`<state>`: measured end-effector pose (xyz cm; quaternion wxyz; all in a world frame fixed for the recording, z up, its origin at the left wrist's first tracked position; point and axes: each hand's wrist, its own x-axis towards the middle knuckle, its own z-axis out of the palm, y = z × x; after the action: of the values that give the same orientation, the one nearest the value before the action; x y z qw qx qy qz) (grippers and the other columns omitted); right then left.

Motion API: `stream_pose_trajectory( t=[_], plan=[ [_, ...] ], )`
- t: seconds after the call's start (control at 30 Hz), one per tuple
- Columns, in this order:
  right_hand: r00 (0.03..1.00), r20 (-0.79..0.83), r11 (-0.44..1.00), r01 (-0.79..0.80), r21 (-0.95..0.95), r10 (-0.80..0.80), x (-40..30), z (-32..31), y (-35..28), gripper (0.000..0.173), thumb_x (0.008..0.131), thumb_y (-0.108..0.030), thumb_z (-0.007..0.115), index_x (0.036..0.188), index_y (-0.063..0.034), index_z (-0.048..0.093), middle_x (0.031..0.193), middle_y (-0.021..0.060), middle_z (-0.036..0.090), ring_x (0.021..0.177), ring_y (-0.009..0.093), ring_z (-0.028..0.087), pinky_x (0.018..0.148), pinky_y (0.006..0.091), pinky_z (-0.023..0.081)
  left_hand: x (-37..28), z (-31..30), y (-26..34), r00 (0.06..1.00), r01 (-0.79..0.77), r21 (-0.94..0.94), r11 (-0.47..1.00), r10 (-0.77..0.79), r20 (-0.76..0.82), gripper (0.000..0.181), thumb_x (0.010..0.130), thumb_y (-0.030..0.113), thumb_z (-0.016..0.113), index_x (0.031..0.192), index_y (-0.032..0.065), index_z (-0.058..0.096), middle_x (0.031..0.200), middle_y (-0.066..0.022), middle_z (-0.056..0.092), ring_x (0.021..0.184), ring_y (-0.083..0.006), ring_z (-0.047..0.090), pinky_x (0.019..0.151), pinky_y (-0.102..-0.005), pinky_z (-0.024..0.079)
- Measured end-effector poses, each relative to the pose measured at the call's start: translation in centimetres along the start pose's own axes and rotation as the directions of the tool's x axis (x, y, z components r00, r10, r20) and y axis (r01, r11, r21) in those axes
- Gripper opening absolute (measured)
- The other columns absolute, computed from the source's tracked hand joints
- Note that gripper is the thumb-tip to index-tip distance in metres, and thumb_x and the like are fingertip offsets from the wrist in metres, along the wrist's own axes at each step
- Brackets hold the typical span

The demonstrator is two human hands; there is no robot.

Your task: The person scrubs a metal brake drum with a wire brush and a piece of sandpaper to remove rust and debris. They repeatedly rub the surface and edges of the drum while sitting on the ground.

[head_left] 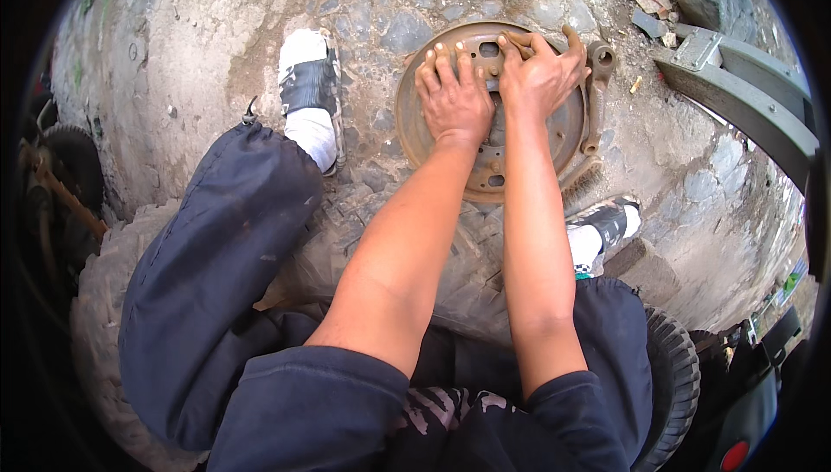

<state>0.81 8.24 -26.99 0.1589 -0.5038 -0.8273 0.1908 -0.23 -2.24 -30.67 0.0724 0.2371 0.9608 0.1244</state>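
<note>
A round, rusty brake backing plate point(477, 190) with slotted holes lies on the stone ground between my feet. My left hand point(458, 92) presses flat on its left half, fingers spread and pointing away from me. Over the upper right part is my right hand point(539, 73), its thumb and fingers bent against the plate near a slot. Something thin and brown may be between those fingertips, but it is too small to make out. Close along the plate's right rim lies a rusty metal lever arm point(594, 108) with a hole at its top end. Below that rests a brush point(582, 173) with worn bristles.
A large, muddy, lugged tyre point(311, 271) lies beneath my legs. A grey metal frame point(733, 82) juts in from the right, near a big rock point(714, 1) and rubble. Another tyre point(672, 387) stands at lower right. Machinery parts point(58, 180) show dimly at far left.
</note>
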Motion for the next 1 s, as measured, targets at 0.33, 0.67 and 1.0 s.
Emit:
stream_pose_trajectory(
  t=[0.33,0.67,1.0],
  plan=[
    [0.998,0.005,0.998,-0.066,0.01,0.066,0.1,0.4,-0.4,0.023,0.077,-0.034,0.091,0.089,-0.0164,0.081,0.145,0.0189,0.051,0.142,0.038,0.043,0.124,0.0644,0.02,-0.1,-0.1,0.0,0.999,0.022,-0.015,1.0,-0.021,0.033,0.048,0.103,0.034,0.055,0.144,0.0084,0.053,0.154,-0.0221,0.042,0.143,-0.0439,0.036,0.12,-0.0593,0.027],
    [0.998,0.006,0.998,-0.069,-0.01,0.069,-1.8,-0.8,-0.2,0.022,0.077,-0.032,0.09,0.091,-0.0162,0.082,0.151,0.02,0.048,0.143,0.041,0.041,0.123,0.061,0.024,-0.3,0.0,-0.1,1.0,0.011,0.01,1.0,-0.011,0.007,0.048,0.103,0.033,0.055,0.145,0.0095,0.051,0.153,-0.0219,0.042,0.142,-0.0429,0.036,0.119,-0.0582,0.027],
    [0.978,0.09,0.981,-0.186,-0.051,0.19,-3.5,-2.2,-0.5,0.024,0.072,-0.029,0.093,0.09,-0.0186,0.083,0.154,0.0183,0.045,0.144,0.044,0.038,0.125,0.0616,0.024,0.4,0.2,-0.4,1.0,0.013,0.028,1.0,-0.013,-0.007,0.049,0.102,0.034,0.056,0.144,0.0084,0.05,0.152,-0.0222,0.042,0.14,-0.0432,0.038,0.118,-0.0592,0.028]
  ],
)
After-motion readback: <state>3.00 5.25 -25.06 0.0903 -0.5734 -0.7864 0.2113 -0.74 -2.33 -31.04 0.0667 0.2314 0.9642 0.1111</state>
